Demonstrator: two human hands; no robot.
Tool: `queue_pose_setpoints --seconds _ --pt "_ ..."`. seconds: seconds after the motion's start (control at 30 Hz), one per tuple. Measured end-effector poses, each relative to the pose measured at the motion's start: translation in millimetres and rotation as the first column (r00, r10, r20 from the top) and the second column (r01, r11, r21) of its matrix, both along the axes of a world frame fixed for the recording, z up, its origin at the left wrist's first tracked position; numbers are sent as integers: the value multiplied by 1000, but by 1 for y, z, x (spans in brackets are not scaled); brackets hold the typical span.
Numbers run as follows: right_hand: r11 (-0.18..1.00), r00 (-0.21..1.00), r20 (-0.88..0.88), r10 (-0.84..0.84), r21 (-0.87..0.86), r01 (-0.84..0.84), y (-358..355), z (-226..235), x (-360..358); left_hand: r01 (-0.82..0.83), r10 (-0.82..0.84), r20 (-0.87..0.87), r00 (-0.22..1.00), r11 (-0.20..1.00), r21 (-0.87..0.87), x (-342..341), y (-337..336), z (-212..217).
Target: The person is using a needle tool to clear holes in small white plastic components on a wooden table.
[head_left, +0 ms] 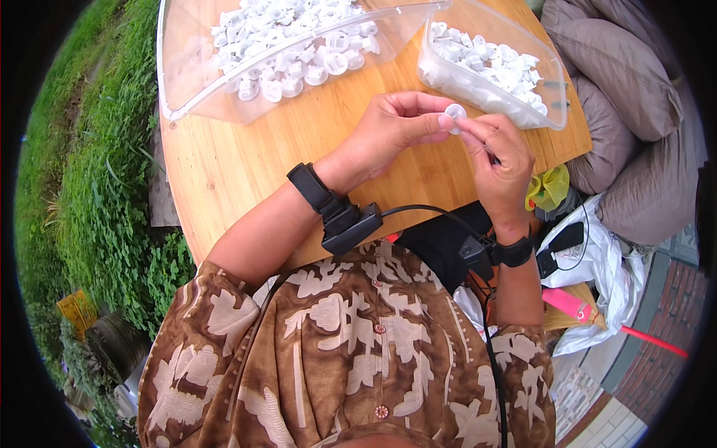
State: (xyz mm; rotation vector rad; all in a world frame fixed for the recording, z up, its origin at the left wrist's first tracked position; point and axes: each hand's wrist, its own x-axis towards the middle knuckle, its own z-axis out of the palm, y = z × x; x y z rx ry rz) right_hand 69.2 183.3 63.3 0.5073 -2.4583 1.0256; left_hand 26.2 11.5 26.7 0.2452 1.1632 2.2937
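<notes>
Between my two hands, over the table's far half, is a small round white plastic part (455,111). My left hand (396,128) pinches it from the left between thumb and finger. From the right, the fingertips of my right hand (502,153) close on its lower edge. Something small and dark shows by the curled fingers of the right hand, too little of it to name. Just beyond my hands stands a clear plastic tub (556,89) of similar white parts. A larger clear bin (175,93) at the far left holds many more.
The round wooden table (246,172) lies under both containers. Bands with black devices (351,224) and a cable sit on my wrists. Right of the table are grey-brown cushions (624,82), a yellow bag (549,187), a white sack (597,246) and a pink-and-red handle (571,305). Grass (104,164) grows at left.
</notes>
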Motion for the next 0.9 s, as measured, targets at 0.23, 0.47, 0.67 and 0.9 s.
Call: queue_pose_setpoints --seconds 0.23,0.47,0.67,0.9 --pt "994 997 -15 76 79 -74 4 1 -1 18 -18 -2 1000 999 -27 -4 -1 -6" --pt "929 927 369 63 -361 80 7 -1 -4 109 -112 -32 993 991 -82 -8 -6 -1" --pt "646 831 479 284 -736 203 -1 -14 -10 -48 41 -136 990 998 -50 -2 1 -4" --pt "838 810 554 194 -523 156 6 -9 -10 -65 65 -40 997 998 7 -4 3 -18"
